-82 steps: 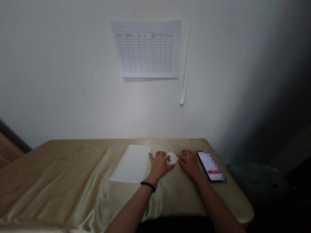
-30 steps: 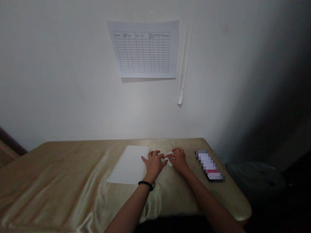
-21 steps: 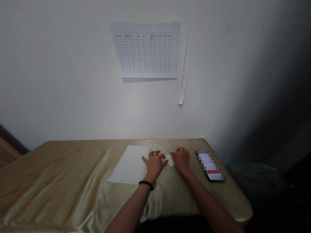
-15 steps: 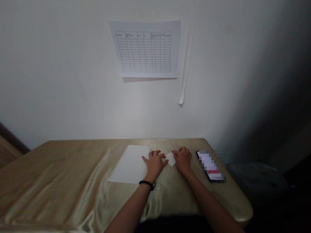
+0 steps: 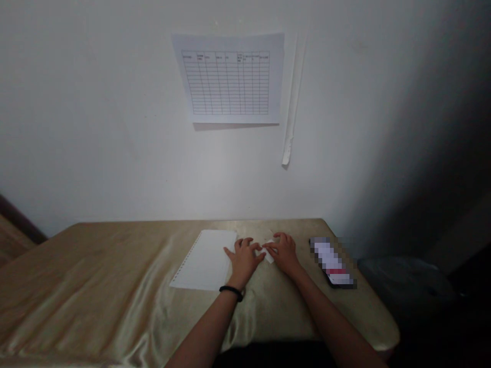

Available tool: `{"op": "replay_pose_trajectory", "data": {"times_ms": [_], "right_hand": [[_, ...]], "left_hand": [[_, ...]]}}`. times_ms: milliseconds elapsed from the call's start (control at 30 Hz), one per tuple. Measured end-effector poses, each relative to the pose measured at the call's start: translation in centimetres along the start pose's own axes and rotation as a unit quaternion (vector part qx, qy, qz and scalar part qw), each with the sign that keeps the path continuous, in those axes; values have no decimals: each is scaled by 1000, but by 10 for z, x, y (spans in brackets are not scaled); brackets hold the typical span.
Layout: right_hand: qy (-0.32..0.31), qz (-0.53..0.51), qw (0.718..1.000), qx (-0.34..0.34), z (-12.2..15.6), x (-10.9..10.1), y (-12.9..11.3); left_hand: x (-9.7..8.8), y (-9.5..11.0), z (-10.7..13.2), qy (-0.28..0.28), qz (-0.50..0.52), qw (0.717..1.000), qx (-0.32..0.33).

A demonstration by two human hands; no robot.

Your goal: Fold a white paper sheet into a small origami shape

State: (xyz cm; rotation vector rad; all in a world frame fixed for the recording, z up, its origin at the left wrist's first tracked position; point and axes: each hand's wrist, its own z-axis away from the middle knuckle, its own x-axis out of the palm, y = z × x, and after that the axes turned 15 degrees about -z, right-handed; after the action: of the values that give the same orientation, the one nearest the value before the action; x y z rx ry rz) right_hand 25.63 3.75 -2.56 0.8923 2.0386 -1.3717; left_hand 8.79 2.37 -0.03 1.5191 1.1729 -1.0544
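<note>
A small piece of white paper (image 5: 269,258) lies on the cloth-covered table between my hands, partly hidden by fingers. My left hand (image 5: 245,258), with a black band at the wrist, pinches its left corner between thumb and index finger; the other fingers are spread. From the right side, my right hand (image 5: 284,250) presses thumb and fingertips onto the paper, close to the left fingertips. Beside my left hand rests a sheet of white loose-leaf paper (image 5: 205,258) with punched holes down its left edge.
A phone (image 5: 332,263) with a lit, blurred screen lies on the right of the table (image 5: 95,276), which has a wrinkled gold satin cloth. A printed grid sheet (image 5: 230,82) and a narrow white strip (image 5: 290,117) are on the wall behind. A dark object (image 5: 406,281) stands beyond the right edge.
My right hand has shifted left across the small paper, its fingertips now near my left fingers, covering more of it. My left hand has stayed in place.
</note>
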Motion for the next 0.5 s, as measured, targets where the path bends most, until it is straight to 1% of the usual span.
{"op": "replay_pose_trajectory", "data": {"times_ms": [133,300,500], "right_hand": [[1,30,999,19,1,-1,-4],[34,34,997,65,1,-5,-10],[66,55,991,107,0,-8,-12]], "left_hand": [[3,-1,0,6,6,1000,0],[3,-1,0,13,7,1000,1],[3,0,0,6,0,1000,-2]]}}
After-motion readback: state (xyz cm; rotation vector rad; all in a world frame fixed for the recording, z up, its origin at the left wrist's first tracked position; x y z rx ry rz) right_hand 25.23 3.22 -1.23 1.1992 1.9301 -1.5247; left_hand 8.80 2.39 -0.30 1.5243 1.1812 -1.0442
